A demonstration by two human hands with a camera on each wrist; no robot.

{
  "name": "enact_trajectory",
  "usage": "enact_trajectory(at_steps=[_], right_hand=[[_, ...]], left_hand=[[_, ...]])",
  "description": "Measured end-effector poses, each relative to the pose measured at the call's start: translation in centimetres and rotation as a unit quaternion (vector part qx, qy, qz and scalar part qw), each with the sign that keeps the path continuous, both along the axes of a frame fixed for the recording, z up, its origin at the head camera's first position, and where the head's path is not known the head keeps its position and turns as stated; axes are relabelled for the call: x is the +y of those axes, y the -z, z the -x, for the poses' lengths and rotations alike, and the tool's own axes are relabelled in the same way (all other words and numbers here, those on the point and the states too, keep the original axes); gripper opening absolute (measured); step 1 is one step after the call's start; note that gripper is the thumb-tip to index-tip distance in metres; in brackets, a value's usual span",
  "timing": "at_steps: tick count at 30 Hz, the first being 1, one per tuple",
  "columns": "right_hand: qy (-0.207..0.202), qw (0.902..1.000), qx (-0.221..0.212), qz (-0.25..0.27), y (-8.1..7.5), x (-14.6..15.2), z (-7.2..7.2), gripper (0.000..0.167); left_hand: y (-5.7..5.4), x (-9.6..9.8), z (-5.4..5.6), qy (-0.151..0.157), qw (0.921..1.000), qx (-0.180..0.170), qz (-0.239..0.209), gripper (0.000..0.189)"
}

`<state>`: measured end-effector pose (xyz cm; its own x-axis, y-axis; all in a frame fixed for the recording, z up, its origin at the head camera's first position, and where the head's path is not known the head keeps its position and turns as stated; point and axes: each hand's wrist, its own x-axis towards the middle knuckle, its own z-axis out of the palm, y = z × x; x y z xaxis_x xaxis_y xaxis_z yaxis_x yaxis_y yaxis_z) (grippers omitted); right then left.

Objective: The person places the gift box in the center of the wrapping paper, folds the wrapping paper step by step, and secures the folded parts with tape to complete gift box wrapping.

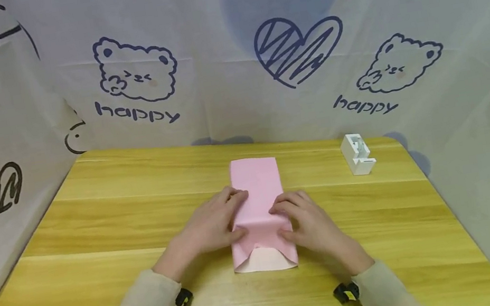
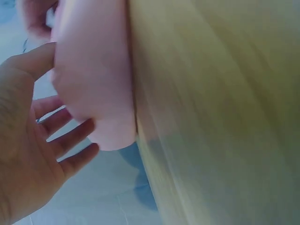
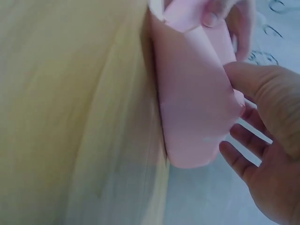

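A pink paper bag [image 1: 257, 186] lies lengthwise on the wooden table, its near end gaping and showing a pale inside. Across its upper face runs a raised ridge. My left hand [image 1: 210, 222] holds the bag's left side, thumb on the near side of the ridge and fingers beyond it. On the opposite side my right hand [image 1: 311, 223] grips the ridge the same way, its thumb pressing in the near edge. The left wrist view shows the left hand's fingers [image 2: 75, 136] along the bag's side. In the right wrist view the bag's side wall [image 3: 197, 112] bulges up from the table.
A small white block-shaped holder [image 1: 358, 154] stands at the table's back right. The wooden table [image 1: 114, 211] ends at a hanging white cloth [image 1: 213, 72] with printed bears and hearts, which also covers both sides. Each wrist carries a small black device.
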<state>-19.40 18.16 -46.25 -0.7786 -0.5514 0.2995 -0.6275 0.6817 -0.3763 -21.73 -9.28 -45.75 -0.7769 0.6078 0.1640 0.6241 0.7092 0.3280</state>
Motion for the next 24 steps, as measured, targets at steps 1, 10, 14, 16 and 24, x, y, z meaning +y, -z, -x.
enact_trajectory(at_steps=[1, 10, 14, 16, 24], right_hand=[[0.002, 1.0, 0.003, -0.009, -0.1, 0.0, 0.0, 0.047], [-0.003, 0.9968, 0.047, -0.065, -0.1, -0.6, 0.1, 0.047], [-0.015, 0.9959, 0.06, -0.067, 0.2, -0.6, 0.2, 0.045], [-0.016, 0.9957, 0.064, -0.065, 0.4, -0.6, 0.3, 0.044], [-0.017, 0.9958, 0.077, -0.047, 0.9, -0.9, 0.7, 0.05]], left_hand=[[0.0, -0.1, 0.1, 0.008, 0.9999, 0.006, 0.013, 0.078], [0.0, -0.4, 0.2, 0.064, 0.9919, 0.012, 0.109, 0.095], [0.3, -0.3, 0.2, 0.063, 0.989, 0.005, 0.134, 0.092], [0.4, -0.3, 0.2, 0.061, 0.9887, 0.007, 0.137, 0.092], [0.3, 0.1, 0.2, 0.061, 0.9855, 0.04, 0.153, 0.092]])
